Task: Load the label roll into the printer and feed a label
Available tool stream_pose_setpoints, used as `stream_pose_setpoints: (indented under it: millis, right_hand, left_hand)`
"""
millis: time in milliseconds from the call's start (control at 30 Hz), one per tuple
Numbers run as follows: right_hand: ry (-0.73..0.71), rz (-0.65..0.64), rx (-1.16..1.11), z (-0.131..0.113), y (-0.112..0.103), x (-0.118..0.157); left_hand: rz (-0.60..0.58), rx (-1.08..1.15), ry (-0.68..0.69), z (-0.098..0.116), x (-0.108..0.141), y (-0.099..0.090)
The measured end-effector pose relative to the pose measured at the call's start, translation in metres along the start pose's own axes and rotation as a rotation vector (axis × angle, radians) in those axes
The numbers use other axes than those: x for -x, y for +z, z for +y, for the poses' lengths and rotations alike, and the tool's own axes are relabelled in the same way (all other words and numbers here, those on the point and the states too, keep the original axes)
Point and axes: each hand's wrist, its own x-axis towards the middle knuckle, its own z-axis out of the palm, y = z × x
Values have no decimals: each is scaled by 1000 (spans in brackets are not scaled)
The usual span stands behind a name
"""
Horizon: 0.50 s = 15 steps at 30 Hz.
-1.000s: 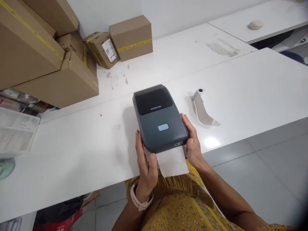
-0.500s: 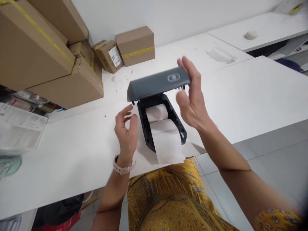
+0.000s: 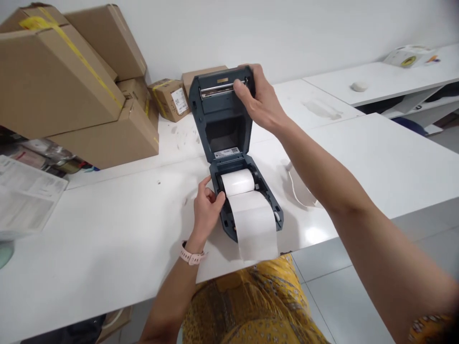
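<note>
A dark grey label printer (image 3: 218, 210) stands on the white table with its lid (image 3: 211, 122) swung up and back. My right hand (image 3: 258, 98) grips the lid's upper right corner, thumb on the inside near a metal bar. Inside the base lies a white label roll (image 3: 238, 181), and its loose paper strip (image 3: 256, 229) hangs forward over the printer's front edge. My left hand (image 3: 210, 208) holds the left side wall of the base, thumb on the rim and fingers curled outside.
Cardboard boxes (image 3: 103, 134) with yellow tape are stacked at the back left, and smaller boxes (image 3: 168, 99) stand behind the lid. Curled white paper (image 3: 303, 188) lies right of the printer. A white round object (image 3: 359, 86) sits on the far right surface.
My right hand has raised the lid from a half-open tilt to nearly upright, exposing its inside. My left hand has moved from beside the printer onto its left wall.
</note>
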Motion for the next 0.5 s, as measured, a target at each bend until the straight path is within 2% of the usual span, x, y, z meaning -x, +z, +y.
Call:
stream_pose_setpoints:
  millis: [33, 100, 167, 200, 233, 267, 367, 400, 433, 500]
  right_hand:
    - [-17, 5, 21, -3, -3, 1]
    - [-82, 97, 102, -16, -9, 14]
    - [-169, 224, 191, -31, -15, 38]
    - [-213, 222, 210, -37, -16, 52]
    - [-254, 146, 210, -41, -15, 65]
    - [-286, -3, 195, -43, -13, 76]
    - [-307, -603, 181, -37, 1, 98]
    - [-293, -750, 202, -33, 8, 100]
    - [-274, -853, 229, -30, 15, 100]
    - [-231, -972, 270, -25, 28, 96]
  left_hand:
    - [2, 7, -3, 1, 0, 1]
    - [6, 13, -4, 2, 1, 2]
    - [9, 16, -4, 3, 2, 4]
    - [11, 19, -5, 4, 3, 4]
    - [12, 23, -6, 4, 3, 4]
    - [13, 28, -8, 4, 3, 5]
    - [26, 46, -12, 4, 3, 5]
    - [30, 49, -12, 4, 3, 6]
    - [33, 51, -12, 4, 3, 6]
    - [33, 53, -15, 4, 3, 6]
